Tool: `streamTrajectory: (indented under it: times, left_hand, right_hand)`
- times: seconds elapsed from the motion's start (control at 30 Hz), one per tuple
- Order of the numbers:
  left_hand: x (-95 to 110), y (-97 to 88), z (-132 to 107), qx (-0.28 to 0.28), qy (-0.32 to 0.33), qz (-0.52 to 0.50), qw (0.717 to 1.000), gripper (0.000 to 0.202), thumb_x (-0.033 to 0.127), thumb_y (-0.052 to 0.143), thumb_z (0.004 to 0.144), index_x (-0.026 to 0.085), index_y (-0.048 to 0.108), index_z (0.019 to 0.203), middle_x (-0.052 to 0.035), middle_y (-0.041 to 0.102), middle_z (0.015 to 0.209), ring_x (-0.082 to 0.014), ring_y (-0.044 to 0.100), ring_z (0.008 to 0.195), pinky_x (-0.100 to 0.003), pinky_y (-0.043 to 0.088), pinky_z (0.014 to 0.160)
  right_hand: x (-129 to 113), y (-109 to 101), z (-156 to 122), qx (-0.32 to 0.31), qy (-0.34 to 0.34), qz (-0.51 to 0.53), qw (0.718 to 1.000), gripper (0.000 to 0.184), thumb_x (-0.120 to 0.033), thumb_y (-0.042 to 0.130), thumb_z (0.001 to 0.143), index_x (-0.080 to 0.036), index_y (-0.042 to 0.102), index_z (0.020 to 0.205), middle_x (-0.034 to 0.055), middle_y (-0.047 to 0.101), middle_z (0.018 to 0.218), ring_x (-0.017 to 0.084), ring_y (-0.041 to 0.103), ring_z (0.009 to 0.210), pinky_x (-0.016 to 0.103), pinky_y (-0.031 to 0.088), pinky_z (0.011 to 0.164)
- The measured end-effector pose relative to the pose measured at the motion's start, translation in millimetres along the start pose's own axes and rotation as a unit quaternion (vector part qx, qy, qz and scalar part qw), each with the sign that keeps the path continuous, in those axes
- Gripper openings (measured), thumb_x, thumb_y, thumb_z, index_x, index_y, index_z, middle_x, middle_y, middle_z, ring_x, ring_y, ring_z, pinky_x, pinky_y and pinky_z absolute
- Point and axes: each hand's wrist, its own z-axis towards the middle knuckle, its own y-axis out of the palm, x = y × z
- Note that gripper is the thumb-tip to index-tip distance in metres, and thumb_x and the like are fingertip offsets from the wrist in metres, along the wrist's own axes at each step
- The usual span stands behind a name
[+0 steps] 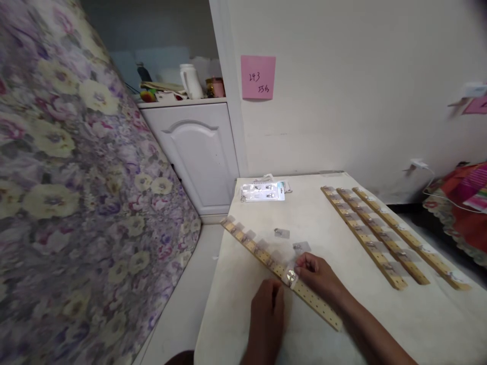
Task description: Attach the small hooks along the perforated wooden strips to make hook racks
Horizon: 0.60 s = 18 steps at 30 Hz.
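Note:
A long wooden strip with rows of small holes (317, 305) lies diagonally on the white table, several clear plastic pieces with small metal parts along its far half. My right hand (317, 276) pinches a clear plastic piece with a shiny metal part (291, 275) against the strip's middle. Just on the near side of the strip, my left hand (268, 309) is closed, fingertips together; whatever it may hold is hidden. Two loose clear pieces lie beyond the strip: one clear piece (282, 233) farther off, another clear piece (302, 247) close to my right fingers.
On the right lie three similar strips, a left strip (363, 238), a middle strip (384, 235) and a right strip (413, 239), bearing clear pieces. Clear blister packaging (262, 192) sits at the table's back left. A floral curtain (87, 192) hangs left; a wall stands behind.

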Motion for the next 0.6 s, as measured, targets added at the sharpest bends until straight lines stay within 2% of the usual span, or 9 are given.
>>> streamTrajectory:
  times: [0.17, 0.43, 0.6]
  left_hand:
    - [1.3, 0.1, -1.7, 0.011, 0.038, 0.085, 0.996, 0.02, 0.026, 0.038, 0.089, 0.02, 0.056, 0.093, -0.0053, 0.059, 0.089, -0.0191, 0.057, 0.084, -0.031, 0.043, 0.076]
    - [-3.3, -2.7, 3.0, 0.022, 0.046, 0.088, 0.995, 0.027, 0.023, 0.034, 0.09, 0.019, 0.057, 0.103, -0.0072, 0.059, 0.094, -0.0198, 0.057, 0.089, -0.034, 0.044, 0.082]
    - [-2.9, -2.7, 1.2, 0.0, 0.048, 0.112, 0.993, 0.033, 0.023, 0.033, 0.09, 0.018, 0.057, 0.113, -0.0085, 0.06, 0.1, -0.02, 0.058, 0.093, -0.034, 0.046, 0.084]
  right_hand:
    - [2.8, 3.7, 3.2, 0.014, -0.004, 0.004, 1.0, 0.01, -0.026, 0.061, 0.07, -0.019, 0.054, 0.074, -0.0048, 0.047, 0.06, 0.011, 0.043, 0.056, 0.024, 0.032, 0.054]
    - [8.2, 1.6, 6.4, 0.002, -0.014, -0.003, 1.0, 0.009, -0.026, 0.06, 0.072, -0.02, 0.055, 0.075, -0.004, 0.048, 0.061, 0.013, 0.045, 0.058, 0.025, 0.034, 0.056]
    - [11.9, 2.7, 6.2, 0.011, -0.013, -0.025, 1.0, 0.009, -0.026, 0.058, 0.074, -0.02, 0.057, 0.08, -0.0039, 0.05, 0.064, 0.013, 0.046, 0.06, 0.026, 0.036, 0.058]
